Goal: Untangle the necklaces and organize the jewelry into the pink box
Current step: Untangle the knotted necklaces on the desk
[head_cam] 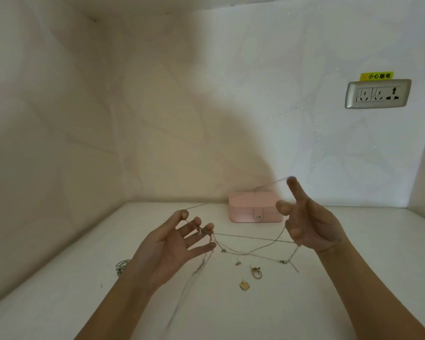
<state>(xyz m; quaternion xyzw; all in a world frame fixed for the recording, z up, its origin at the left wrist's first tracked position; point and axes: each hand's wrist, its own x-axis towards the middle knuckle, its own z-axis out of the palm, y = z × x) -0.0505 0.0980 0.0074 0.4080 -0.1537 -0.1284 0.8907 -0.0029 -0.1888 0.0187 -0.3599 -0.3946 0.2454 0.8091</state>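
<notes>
Thin tangled necklaces (pixel 245 239) are stretched in the air between my hands above the white table (pixel 353 278). My left hand (pixel 177 244) is palm up with its fingers spread and fairly straight. Chains are draped over its thumb and fingertips, and a knot of clasps (pixel 201 231) lies on the fingers. My right hand (pixel 307 222) has its index finger raised with a chain looped over the tip. Its lower fingers curl round another strand, which hangs down below them. The pink box (pixel 255 207) stands shut at the back by the wall, behind the chains.
Loose on the table under the chains lie a gold square earring (pixel 244 285), a ring (pixel 256 272) and a small stud (pixel 238 262). Another chain (pixel 122 266) lies to the left, partly behind my left forearm. Walls close the back and both sides; a socket (pixel 378 93) is on the wall.
</notes>
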